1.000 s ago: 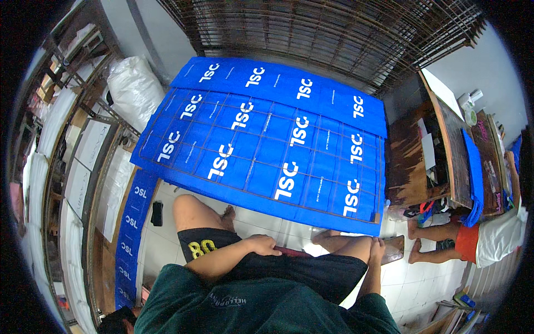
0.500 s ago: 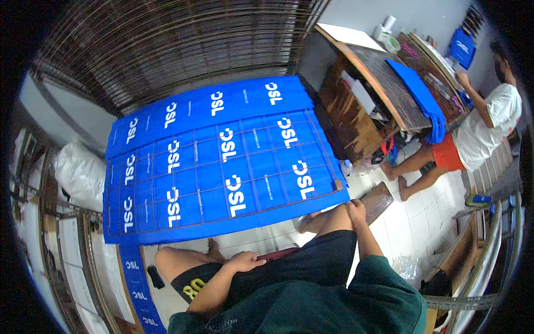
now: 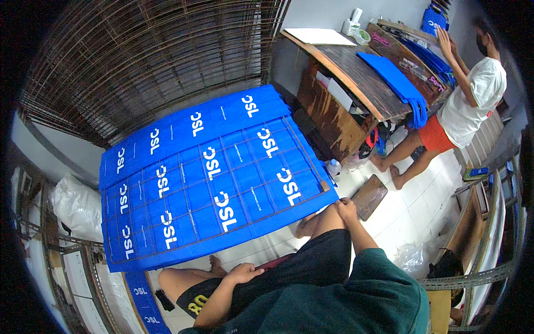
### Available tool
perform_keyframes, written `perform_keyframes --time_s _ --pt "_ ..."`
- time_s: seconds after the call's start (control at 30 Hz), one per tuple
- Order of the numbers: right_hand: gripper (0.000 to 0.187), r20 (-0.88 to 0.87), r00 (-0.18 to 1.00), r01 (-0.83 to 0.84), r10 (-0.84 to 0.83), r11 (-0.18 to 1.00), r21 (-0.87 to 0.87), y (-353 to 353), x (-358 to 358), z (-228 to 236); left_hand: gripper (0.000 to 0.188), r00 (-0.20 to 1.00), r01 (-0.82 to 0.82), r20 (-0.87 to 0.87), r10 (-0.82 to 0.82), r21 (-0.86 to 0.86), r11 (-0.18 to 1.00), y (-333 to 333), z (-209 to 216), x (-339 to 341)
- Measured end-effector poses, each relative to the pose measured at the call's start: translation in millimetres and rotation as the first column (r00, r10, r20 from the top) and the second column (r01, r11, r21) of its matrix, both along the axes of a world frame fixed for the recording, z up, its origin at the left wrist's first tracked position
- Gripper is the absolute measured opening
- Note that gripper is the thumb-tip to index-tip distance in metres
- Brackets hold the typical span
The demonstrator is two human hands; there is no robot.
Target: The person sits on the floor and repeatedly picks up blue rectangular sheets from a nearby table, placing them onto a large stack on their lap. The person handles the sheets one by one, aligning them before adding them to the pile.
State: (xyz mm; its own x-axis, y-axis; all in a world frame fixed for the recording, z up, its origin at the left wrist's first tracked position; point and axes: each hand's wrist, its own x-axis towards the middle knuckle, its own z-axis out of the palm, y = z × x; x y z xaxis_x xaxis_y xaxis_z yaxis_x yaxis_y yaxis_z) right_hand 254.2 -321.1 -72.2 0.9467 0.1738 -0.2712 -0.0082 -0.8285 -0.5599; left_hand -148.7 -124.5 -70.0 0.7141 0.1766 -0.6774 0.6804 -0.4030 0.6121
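Note:
My left hand (image 3: pixel 245 274) rests on the lap of my black shorts (image 3: pixel 311 258), fingers stretched out and holding nothing I can see. Beside my bent right knee, at the near right corner of the blue sheet, my right hand (image 3: pixel 346 210) lies with its fingers curled; whether anything is inside is hidden. Wide blue fabric sheets (image 3: pixel 183 172) with white print are spread in front of me. Over them lies a thin metal wire frame (image 3: pixel 236 136), with a small brown block (image 3: pixel 325 185) at its near right corner. Neither hand grips the frame.
A stack of wire racks (image 3: pixel 167 55) stands behind the sheets. At the right, a co-worker (image 3: pixel 473 100) stands by a wooden table (image 3: pixel 356 58) bearing folded blue fabric (image 3: pixel 392 78). A brown board (image 3: pixel 370 197), a bottle (image 3: pixel 334 168) and a phone (image 3: pixel 165 300) are on the floor.
The view has shifted, so the sheets sit lower and further left. My hands keep their places on my lap and knee. The co-worker has raised both hands towards the hanging blue bag.

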Motion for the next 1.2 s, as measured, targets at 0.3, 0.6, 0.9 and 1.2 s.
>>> perform_keyframes --time_s 0.3,0.6,0.9,1.2 --pt "0.017 0.442 0.874 -0.076 -0.202 0.841 0.535 6.3 -9.5 40.9 0.057 1.0 -0.004 -0.005 0.004 0.02 1.0 -2.5 5.5 0.4" --pt "0.024 0.233 0.929 -0.147 -0.288 0.289 0.946 30.6 141.9 232.2 0.056 0.997 -0.074 0.035 0.073 0.02 0.997 -2.7 -22.9 -7.9" --pt "0.074 -0.236 0.952 0.167 -0.194 -0.315 0.934 17.2 321.3 289.3 0.055 0.992 -0.12 -0.004 0.123 0.166 0.979 -13.3 -4.1 -14.6" --pt "0.085 -0.494 0.868 0.451 0.053 -0.501 0.739 32.4 433.0 261.4 0.055 0.986 -0.117 0.153 0.065 0.361 0.925 -21.5 -32.9 -36.9"
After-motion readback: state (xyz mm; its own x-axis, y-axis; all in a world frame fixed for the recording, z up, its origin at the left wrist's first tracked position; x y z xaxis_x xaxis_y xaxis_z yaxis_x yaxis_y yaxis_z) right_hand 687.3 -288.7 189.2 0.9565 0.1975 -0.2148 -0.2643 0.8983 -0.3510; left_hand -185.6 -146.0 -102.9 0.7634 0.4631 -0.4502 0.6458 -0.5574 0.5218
